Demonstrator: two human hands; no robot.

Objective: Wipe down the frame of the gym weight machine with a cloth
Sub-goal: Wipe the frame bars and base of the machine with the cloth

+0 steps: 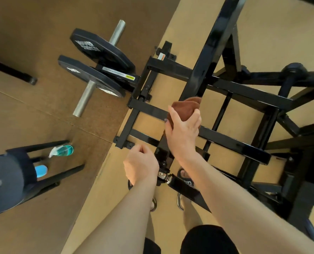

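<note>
Gripping a brown cloth (186, 109), the right hand (182, 129) presses it against the black frame (231, 142)

The cloth sits where a long diagonal bar meets a crossbar, bunched under the right hand's curled fingers and thumb. The left hand (140, 164) hovers lower, near the frame's corner, fingers loosely curled and holding nothing. Two plates (95, 70) hang on a steel peg to the left; a spray bottle (61, 150) lies on the floor beside a dark stool (11, 180)
</note>
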